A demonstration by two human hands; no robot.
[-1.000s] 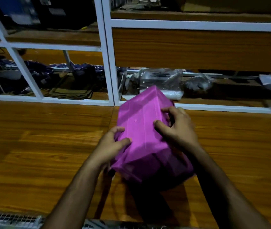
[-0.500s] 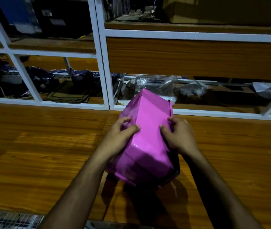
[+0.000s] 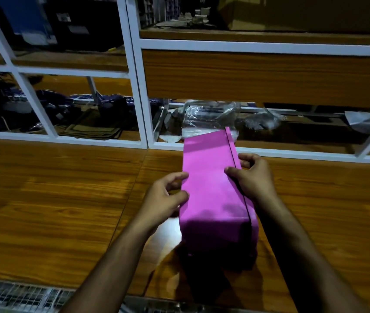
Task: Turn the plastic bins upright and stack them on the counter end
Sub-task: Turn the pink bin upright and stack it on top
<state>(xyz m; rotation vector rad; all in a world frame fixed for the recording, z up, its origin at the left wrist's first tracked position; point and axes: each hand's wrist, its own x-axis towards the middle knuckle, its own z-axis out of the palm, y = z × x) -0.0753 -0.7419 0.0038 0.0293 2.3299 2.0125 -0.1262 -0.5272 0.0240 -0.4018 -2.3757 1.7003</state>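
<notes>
A bright magenta plastic bin (image 3: 213,188) fills the centre of the frame, long and narrow, its broad smooth face turned up toward the camera and catching the light. A thin dark seam runs along the right edge of that face, where a rim or lip shows. The near end drops into shadow; whether the bin touches the counter there cannot be told. The left hand (image 3: 165,197) holds the bin's left edge, thumb on the upper face and fingers curled round the side. The right hand (image 3: 253,177) grips the right edge, thumb on the face and fingers hooked over the seam. Beneath lies a wood-grain counter (image 3: 51,199). Across the upper frame runs a white-framed shelf (image 3: 137,86); crumpled clear plastic bags (image 3: 211,114) sit just behind the bin's far end.
</notes>
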